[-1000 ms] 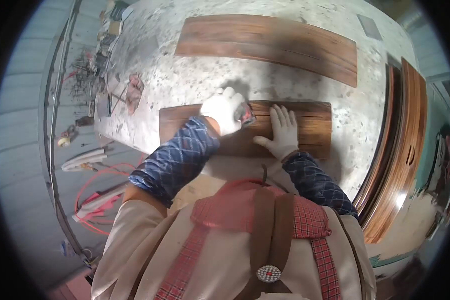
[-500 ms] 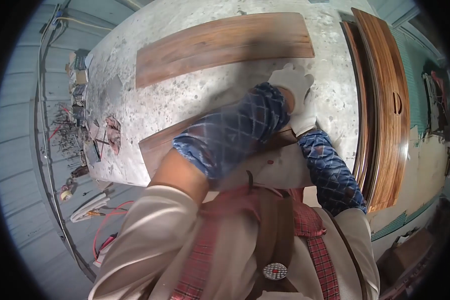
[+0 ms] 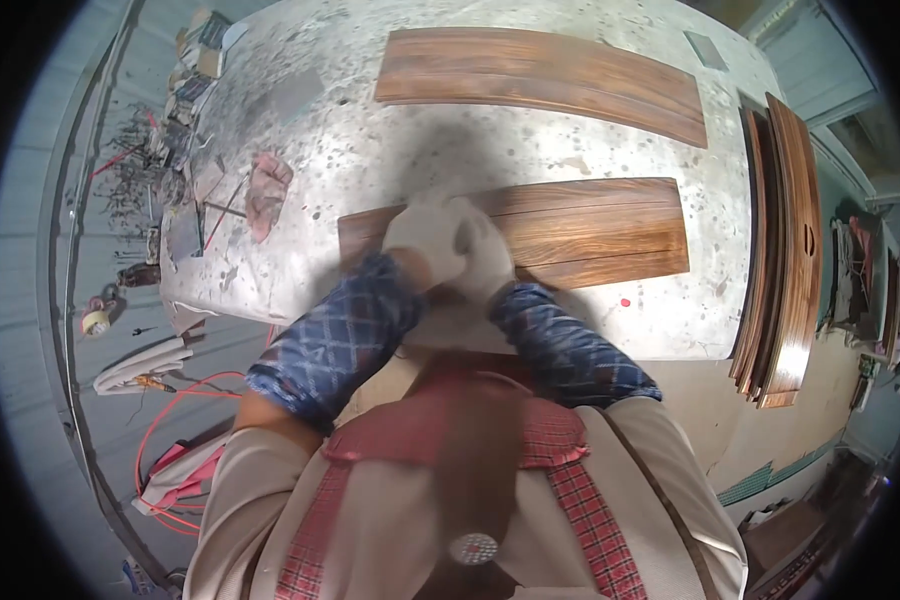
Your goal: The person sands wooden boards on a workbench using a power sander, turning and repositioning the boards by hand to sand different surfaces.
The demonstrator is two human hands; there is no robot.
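My left hand (image 3: 423, 240) and my right hand (image 3: 484, 252), both in white gloves, are together over the left part of the near brown wood-grain panel (image 3: 600, 225). Blur smears their fingers, so their grip, and anything in it, is unclear. The near panel lies flat on the spotted pale table (image 3: 530, 155), its left part partly covered by my hands. Beyond it lies a second wood-grain panel (image 3: 540, 80), apart from both hands. Blue checked sleeve covers wrap both forearms.
Several wood panels (image 3: 795, 260) stand stacked along the table's right edge. A crumpled reddish cloth (image 3: 268, 190) lies at the table's left. Past that edge are boxes and clutter (image 3: 190, 85), a tape roll (image 3: 95, 322) and a red hose (image 3: 160, 430). A small grey sheet (image 3: 705, 50) sits far right.
Both hands have moved left, from beyond the near panel's right part to over its left part. My left arm no longer reaches across to the right. The view has shifted too.
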